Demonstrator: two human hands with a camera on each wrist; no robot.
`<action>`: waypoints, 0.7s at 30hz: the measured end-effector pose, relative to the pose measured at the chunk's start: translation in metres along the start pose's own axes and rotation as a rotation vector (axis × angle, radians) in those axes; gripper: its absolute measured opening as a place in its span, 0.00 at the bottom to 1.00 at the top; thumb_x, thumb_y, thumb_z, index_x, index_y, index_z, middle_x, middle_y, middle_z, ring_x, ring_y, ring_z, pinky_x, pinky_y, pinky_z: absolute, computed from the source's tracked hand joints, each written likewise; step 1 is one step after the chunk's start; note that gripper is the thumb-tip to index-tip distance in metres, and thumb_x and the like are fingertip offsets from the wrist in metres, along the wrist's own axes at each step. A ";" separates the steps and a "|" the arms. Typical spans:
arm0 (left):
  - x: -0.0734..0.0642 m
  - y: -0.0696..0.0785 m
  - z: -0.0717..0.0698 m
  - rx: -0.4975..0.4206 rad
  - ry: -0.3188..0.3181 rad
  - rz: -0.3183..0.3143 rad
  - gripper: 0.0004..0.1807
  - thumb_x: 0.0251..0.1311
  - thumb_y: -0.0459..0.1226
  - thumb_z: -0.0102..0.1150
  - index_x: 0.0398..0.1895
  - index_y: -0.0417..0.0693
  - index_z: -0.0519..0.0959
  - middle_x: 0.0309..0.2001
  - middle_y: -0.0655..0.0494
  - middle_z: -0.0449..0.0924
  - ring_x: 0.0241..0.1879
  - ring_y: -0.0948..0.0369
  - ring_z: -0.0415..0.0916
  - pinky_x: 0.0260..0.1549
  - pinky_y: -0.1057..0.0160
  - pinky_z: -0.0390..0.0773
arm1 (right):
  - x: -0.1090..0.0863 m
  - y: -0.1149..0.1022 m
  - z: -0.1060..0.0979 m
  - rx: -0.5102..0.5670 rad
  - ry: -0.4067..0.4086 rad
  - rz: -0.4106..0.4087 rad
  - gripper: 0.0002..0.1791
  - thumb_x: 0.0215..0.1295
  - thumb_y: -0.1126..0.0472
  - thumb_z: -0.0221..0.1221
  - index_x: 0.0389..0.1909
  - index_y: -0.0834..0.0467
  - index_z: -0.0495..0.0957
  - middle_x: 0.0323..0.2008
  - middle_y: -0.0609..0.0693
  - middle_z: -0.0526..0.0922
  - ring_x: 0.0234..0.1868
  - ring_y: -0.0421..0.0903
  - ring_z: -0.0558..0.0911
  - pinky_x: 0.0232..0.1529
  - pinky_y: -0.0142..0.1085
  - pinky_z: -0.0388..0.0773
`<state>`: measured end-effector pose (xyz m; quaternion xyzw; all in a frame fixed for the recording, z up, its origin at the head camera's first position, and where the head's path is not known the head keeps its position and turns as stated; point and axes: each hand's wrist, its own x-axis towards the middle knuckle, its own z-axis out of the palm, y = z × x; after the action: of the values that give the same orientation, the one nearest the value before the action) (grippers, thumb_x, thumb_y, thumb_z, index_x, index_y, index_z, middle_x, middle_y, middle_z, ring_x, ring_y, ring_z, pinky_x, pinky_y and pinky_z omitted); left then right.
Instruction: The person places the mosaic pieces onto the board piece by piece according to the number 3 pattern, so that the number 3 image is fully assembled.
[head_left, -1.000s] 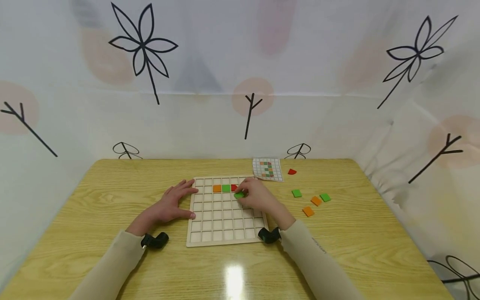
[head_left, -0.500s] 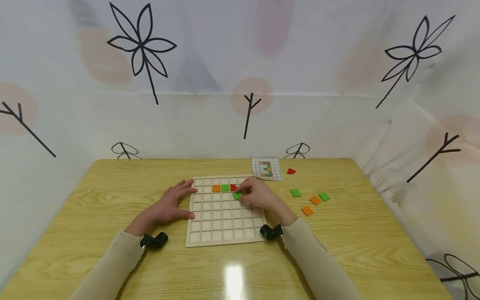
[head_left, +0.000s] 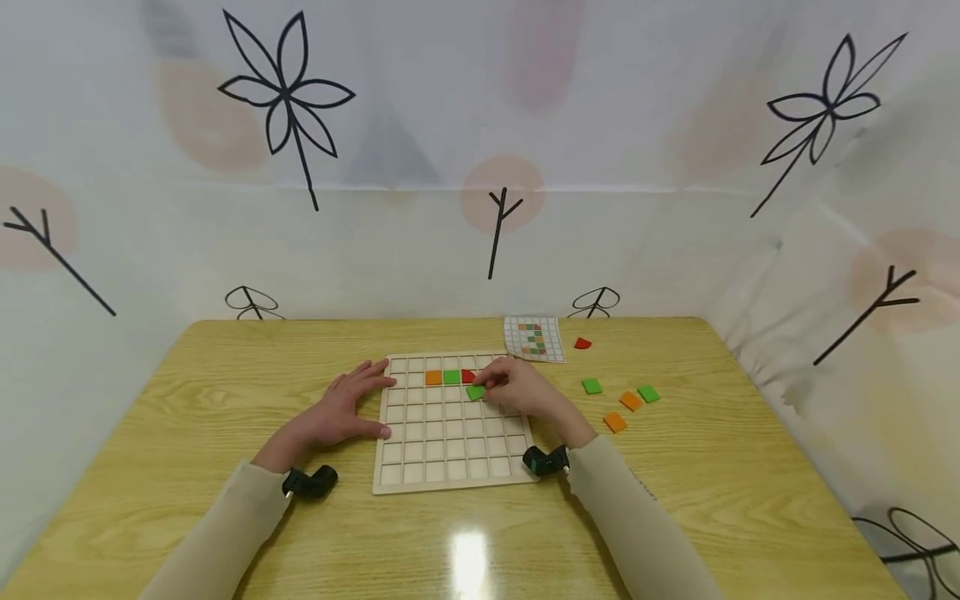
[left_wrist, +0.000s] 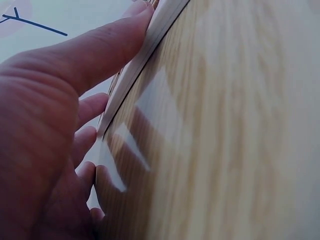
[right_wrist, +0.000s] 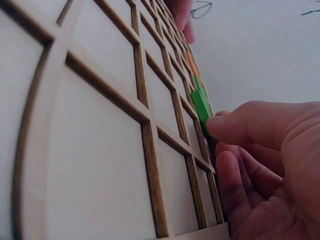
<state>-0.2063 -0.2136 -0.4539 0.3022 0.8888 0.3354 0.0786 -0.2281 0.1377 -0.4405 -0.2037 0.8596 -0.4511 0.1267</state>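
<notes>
Steadying a pale wooden grid board [head_left: 454, 449], pinching a thin green square tile [head_left: 475, 392].
Resting the spread left hand [head_left: 333, 410] against the board's left edge; holding the tile at the grid near the far edge, just beside a red round-cornered tile [head_left: 467, 377], with thumb and fingers of the right hand [head_left: 521, 389].

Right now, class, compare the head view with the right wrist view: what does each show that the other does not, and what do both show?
Only the head view shows the sheet, the table, the loose red piece, the loose green tiles and the loose orange tiles.

Only the right wrist view shows the palm side of the right hand and the thickness of the held tile, a green one.

Both show the board, an orange tile on it, at least part of the left hand, and the right hand's grip.
</notes>
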 end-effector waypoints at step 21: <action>0.001 0.001 0.001 -0.018 -0.010 -0.024 0.44 0.55 0.53 0.71 0.72 0.47 0.67 0.79 0.48 0.46 0.77 0.44 0.34 0.69 0.35 0.33 | -0.002 -0.003 0.002 0.013 0.015 0.015 0.12 0.62 0.69 0.65 0.46 0.58 0.85 0.38 0.49 0.78 0.36 0.46 0.73 0.39 0.38 0.72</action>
<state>-0.2066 -0.2116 -0.4536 0.2924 0.8890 0.3408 0.0895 -0.2252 0.1357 -0.4385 -0.1930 0.8591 -0.4572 0.1250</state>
